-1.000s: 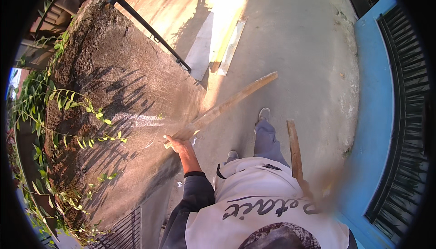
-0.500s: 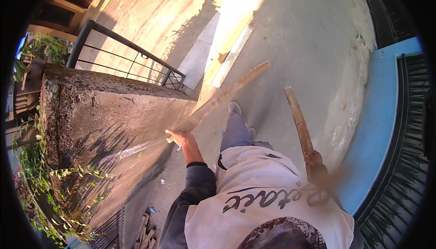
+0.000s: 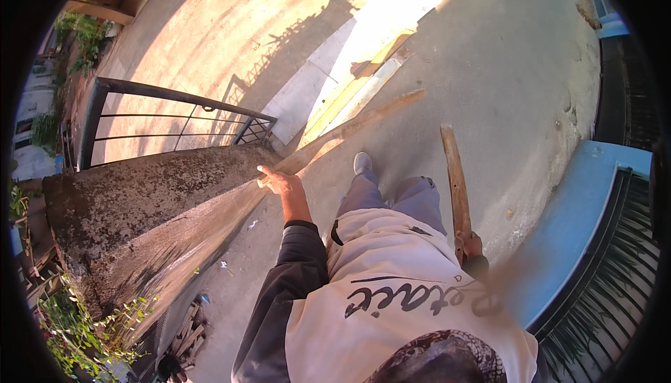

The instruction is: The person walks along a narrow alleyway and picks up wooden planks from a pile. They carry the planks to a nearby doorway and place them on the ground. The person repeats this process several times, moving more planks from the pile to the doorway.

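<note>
A low, weathered concrete wall (image 3: 150, 191) is standing with dark blotches spreading across its top. Just beyond the wall, a black metal railing (image 3: 175, 96) is rising, thin crossbars running beneath its thick top bar. Below the wall's left end, a leafy vine (image 3: 84, 344) is trailing. Farther beyond the wall, warm sunlight (image 3: 231, 12) is washing over the concrete pavement (image 3: 503, 89), and a long shadow (image 3: 335, 11) is stretching across it; to the wall's right, the pavement is lying in grey shade. Well to the wall's right, a light-blue wall (image 3: 552, 208) is bordering a dark grille (image 3: 601, 261) with slanting bars. Past the wall's left end, a green shrub (image 3: 91, 37) is growing.
</note>
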`<state>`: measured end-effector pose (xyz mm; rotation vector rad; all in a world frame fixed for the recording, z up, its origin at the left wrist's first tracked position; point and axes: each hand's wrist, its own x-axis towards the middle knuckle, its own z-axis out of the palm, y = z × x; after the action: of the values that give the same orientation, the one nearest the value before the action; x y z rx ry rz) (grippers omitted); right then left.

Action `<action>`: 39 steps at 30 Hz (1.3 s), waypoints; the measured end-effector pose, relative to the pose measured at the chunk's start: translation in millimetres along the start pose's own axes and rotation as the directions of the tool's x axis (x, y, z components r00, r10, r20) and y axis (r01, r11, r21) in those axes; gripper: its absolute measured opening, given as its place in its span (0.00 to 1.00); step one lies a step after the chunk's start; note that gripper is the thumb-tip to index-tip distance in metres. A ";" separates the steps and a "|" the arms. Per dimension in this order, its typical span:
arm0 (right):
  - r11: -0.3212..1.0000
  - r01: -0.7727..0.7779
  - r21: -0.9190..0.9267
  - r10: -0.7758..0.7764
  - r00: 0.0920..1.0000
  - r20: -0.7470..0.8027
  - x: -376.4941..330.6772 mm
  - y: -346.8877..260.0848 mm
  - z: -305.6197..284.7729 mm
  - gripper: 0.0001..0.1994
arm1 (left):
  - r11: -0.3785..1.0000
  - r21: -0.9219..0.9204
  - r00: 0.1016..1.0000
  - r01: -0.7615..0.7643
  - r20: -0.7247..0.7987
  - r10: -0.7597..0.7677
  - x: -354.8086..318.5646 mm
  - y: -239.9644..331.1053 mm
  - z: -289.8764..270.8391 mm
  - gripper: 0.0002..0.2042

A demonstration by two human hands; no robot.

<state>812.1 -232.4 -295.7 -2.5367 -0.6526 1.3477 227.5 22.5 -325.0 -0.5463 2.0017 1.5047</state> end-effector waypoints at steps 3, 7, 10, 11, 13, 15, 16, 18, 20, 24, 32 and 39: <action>0.980 0.024 -0.195 -0.032 0.999 -0.038 31.4 -32.7 -25.3 0.27 | 0.994 -0.105 0.999 -0.038 -0.009 0.037 -29.7 -5.4 44.8 0.49; 0.975 0.069 -0.210 -0.059 0.997 0.055 81.8 -86.5 -61.3 0.28 | 0.973 -0.227 0.996 0.031 -0.074 -0.049 -27.9 -27.1 76.0 0.49; 0.982 0.059 -0.181 -0.039 0.993 0.112 142.7 -117.5 -90.3 0.28 | 0.953 -0.289 0.989 0.089 -0.088 -0.119 -35.8 -49.9 102.3 0.50; 0.977 0.069 -0.201 -0.047 0.992 0.114 164.3 -125.6 -102.3 0.27 | 0.947 -0.305 0.986 0.096 -0.104 -0.133 -49.2 -56.7 117.5 0.50; 0.981 0.066 -0.185 -0.038 0.988 0.150 198.3 -154.3 -120.7 0.26 | 0.937 -0.339 0.978 0.089 -0.148 -0.146 -64.4 -68.5 139.2 0.50; 0.993 0.020 -0.114 0.002 0.981 0.195 229.4 -188.9 -143.1 0.24 | 0.928 -0.369 0.976 0.045 -0.184 -0.120 -65.5 -90.6 149.0 0.49; 0.990 0.030 -0.141 -0.001 0.980 0.200 244.0 -207.5 -152.7 0.21 | 0.927 -0.370 0.968 0.063 -0.204 -0.147 -49.2 -111.2 146.4 0.49; 0.962 0.100 -0.252 -0.048 0.978 0.205 242.9 -262.2 -170.0 0.20 | 0.923 -0.367 0.946 0.120 -0.241 -0.218 -53.8 -136.7 157.6 0.49; 0.945 0.117 -0.304 -0.061 0.981 0.186 238.5 -305.2 -177.1 0.19 | 0.910 -0.375 0.918 0.176 -0.272 -0.289 -88.3 -127.9 182.0 0.49; 0.945 0.095 -0.312 -0.029 0.978 0.208 257.3 -340.2 -174.9 0.18 | 0.936 -0.313 0.896 0.160 -0.351 -0.271 -49.9 -179.8 184.8 0.48; 0.866 0.135 -0.482 -0.048 0.981 0.189 273.8 -354.8 -142.6 0.22 | 0.837 -0.478 0.817 0.267 -0.347 -0.460 32.2 -234.8 157.1 0.40; 0.739 0.258 -0.622 -0.151 0.964 0.221 289.0 -343.5 -121.0 0.24 | 0.795 -0.506 0.756 0.334 -0.360 -0.546 99.3 -273.0 150.9 0.35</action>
<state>953.6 210.1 -313.7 -2.7244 -1.6389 1.4269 353.5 91.4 -619.2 -1.6227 1.6760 1.5711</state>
